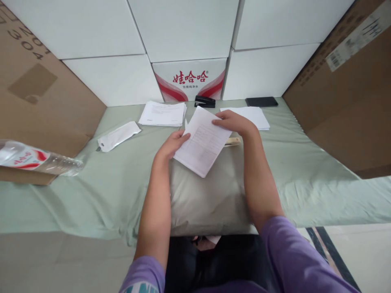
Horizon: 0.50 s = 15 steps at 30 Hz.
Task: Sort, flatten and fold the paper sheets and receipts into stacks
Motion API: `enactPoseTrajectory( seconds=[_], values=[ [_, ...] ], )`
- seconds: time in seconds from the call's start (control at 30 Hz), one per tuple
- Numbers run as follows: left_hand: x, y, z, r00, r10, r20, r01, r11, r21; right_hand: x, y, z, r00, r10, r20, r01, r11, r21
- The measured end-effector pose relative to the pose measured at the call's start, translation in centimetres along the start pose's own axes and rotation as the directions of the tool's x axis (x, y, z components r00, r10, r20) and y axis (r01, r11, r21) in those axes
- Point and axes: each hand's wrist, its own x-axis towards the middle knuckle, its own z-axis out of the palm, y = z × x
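Left hand (171, 145) pinches the paper sheet (202, 141) at its 9 o'clock edge, right hand (233, 121) grips the 1 o'clock corner, over a grey pillow (207, 199). Keep both grips light, sheet flat. Paper stack (163, 113) at 11, stapler (205, 101) at 12.

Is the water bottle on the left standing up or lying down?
Lying down: the water bottle rests on its side, cap end pointing right, on the green cloth beside a cardboard box.

Black stapler (205, 101) by the printed carton (189, 79) — paper stack (163, 113), water bottle (36, 158).
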Motion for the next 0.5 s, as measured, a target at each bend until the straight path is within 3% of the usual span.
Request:
enactPoseTrajectory(
  seconds=[0.1, 0.17, 0.33, 0.5],
  values=[
    [0.4, -0.4, 0.2, 0.999, 0.029, -0.017, -0.029, 1.0, 0.011, -0.3, 0.5, -0.5, 0.982, 0.145, 0.118, -0.161, 0.976, 0.144],
    [0.7, -0.6, 0.4, 0.996, 0.075, -0.053, -0.075, 0.997, 0.011, -0.4, 0.9, -0.8, 0.97, 0.205, 0.133, -0.229, 0.953, 0.2],
    [1.3, -1.1, 0.6, 0.966, 0.223, -0.132, -0.225, 0.974, 0.001, -0.6, 1.0, -0.8, 0.986, 0.166, 0.014, -0.159, 0.917, 0.367],
    [1.6, -1.5, -0.3, 0.931, 0.299, -0.208, -0.25, 0.94, 0.23, -0.1, 1.1, -0.1, 0.983, 0.157, -0.097, -0.105, 0.907, 0.408]
  ],
)
